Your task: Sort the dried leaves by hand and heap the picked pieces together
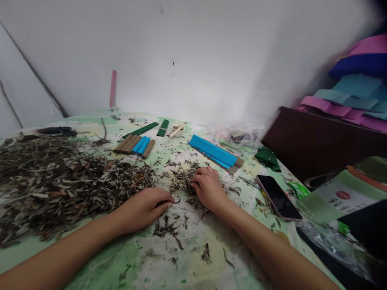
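Note:
A big heap of dried leaves (51, 179) covers the left of a green and white table (147, 265). A smaller clump of dried leaves (182, 179) lies in the middle. My left hand (145, 208) rests palm down at the heap's right edge, fingers together and curled onto the table. My right hand (207, 187) sits at the small clump, fingers bent and pinched into the leaves. Loose bits are scattered in front of both hands.
Brown and blue rolled tubes (135, 145), green strips (148, 129), a small bowl with sticks (177, 129) and a blue sheet (212, 150) lie behind. A phone (278, 197) lies at the right, near a dark cabinet (320, 140) and stacked coloured foam (362, 84). A pink tube (113, 88) leans on the wall.

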Motion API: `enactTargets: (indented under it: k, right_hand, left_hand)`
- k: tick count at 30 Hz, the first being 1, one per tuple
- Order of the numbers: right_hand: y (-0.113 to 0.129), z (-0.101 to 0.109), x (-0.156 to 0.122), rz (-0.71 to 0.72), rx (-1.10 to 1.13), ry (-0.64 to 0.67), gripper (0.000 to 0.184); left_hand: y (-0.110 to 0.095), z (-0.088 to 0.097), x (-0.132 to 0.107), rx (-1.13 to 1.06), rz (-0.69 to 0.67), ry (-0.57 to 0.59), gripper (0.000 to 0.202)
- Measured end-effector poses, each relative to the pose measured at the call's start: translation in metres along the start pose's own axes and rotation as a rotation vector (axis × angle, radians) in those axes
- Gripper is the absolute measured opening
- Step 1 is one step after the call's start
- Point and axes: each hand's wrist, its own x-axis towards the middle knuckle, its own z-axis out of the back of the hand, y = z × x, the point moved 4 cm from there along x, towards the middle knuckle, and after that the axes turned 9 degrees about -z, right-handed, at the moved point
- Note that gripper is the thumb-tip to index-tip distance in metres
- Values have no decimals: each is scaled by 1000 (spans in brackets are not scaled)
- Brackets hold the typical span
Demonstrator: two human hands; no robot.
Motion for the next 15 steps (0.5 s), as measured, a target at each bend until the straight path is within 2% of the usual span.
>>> enactTargets:
  k: [4, 11, 15]
  right_hand:
    - [-1, 3, 1, -12, 117, -59, 7]
    - [-4, 8, 1, -101, 340, -140, 10]
    - [-3, 8, -1, -138, 405, -171, 9]
  left_hand:
    - [-8, -1, 1, -88, -61, 17, 22]
    - [0, 11, 2, -167, 81, -206, 21]
    - [5, 14, 2, -222, 146, -283, 21]
